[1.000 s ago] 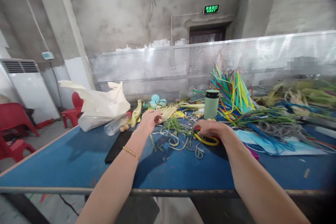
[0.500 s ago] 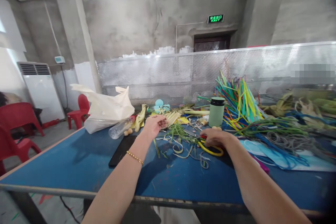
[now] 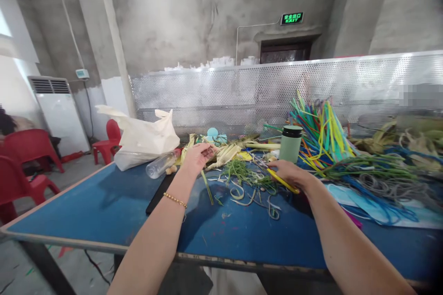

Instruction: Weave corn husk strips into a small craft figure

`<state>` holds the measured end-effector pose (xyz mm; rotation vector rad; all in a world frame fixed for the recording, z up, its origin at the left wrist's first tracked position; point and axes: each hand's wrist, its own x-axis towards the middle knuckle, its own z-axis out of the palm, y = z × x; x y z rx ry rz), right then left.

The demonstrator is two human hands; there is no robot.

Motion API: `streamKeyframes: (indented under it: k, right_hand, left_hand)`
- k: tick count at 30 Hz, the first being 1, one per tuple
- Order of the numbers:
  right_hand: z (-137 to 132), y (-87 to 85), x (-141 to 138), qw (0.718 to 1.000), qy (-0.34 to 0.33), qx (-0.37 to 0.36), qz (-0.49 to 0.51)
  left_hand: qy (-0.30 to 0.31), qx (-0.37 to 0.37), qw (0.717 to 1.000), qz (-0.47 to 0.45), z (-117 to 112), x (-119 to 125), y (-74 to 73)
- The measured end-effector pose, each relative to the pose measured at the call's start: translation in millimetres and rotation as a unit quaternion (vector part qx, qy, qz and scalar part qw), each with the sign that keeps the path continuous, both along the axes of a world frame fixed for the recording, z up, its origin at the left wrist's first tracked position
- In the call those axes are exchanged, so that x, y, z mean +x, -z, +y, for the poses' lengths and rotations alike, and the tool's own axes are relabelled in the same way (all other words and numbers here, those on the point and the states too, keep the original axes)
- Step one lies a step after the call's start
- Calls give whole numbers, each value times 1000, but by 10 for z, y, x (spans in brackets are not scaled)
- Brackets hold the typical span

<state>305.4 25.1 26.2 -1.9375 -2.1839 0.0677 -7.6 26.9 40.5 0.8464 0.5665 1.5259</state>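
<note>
My left hand, with a beaded bracelet on its wrist, is over the left middle of the table. Its fingers are curled together, and what lies between them is too small to make out. Just right of the fingertips is a bundle of pale dried husks. A thin green strip shows below the hand. In my right hand is a pair of scissors with a yellow handle. Their blades point up and left, over green scraps.
A green jar with a black lid stands behind my right hand. Colourful strips and tangled cords lie to the right. On the left are a white bag, a clear bottle and a dark flat object.
My right hand has lifted and turned the scissors, so the yellow handle shows edge-on. My left hand's fingers have turned slightly upward. The whole view has shifted a little.
</note>
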Motion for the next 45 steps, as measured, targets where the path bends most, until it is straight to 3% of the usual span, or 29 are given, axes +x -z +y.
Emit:
streamKeyframes:
  k: [7, 12, 14, 20, 28, 41, 45]
  right_hand:
    - [-252, -178, -269, 978, -91, -14, 187]
    - [-440, -274, -515, 971, -196, 39, 129]
    - [-478, -275, -566, 970, -208, 70, 100]
    - [-485, -234, -627, 979, -161, 120, 27]
    - [-471, -215, -677, 981, -139, 130, -41]
    - [-417, -175, -677, 970, -171, 154, -81]
    - [-431, -173, -661, 979, -151, 125, -62]
  left_hand:
    - [-37, 11, 999, 17, 168, -7, 76]
    - [-54, 15, 998, 41, 225, -45, 100]
    - [-68, 25, 996, 54, 222, -55, 97]
    - [-67, 56, 992, 91, 162, 28, 97]
    - [-53, 65, 990, 116, 72, 127, 101]
    - [-55, 55, 992, 100, 73, 129, 81]
    - [-37, 31, 996, 72, 80, 72, 50]
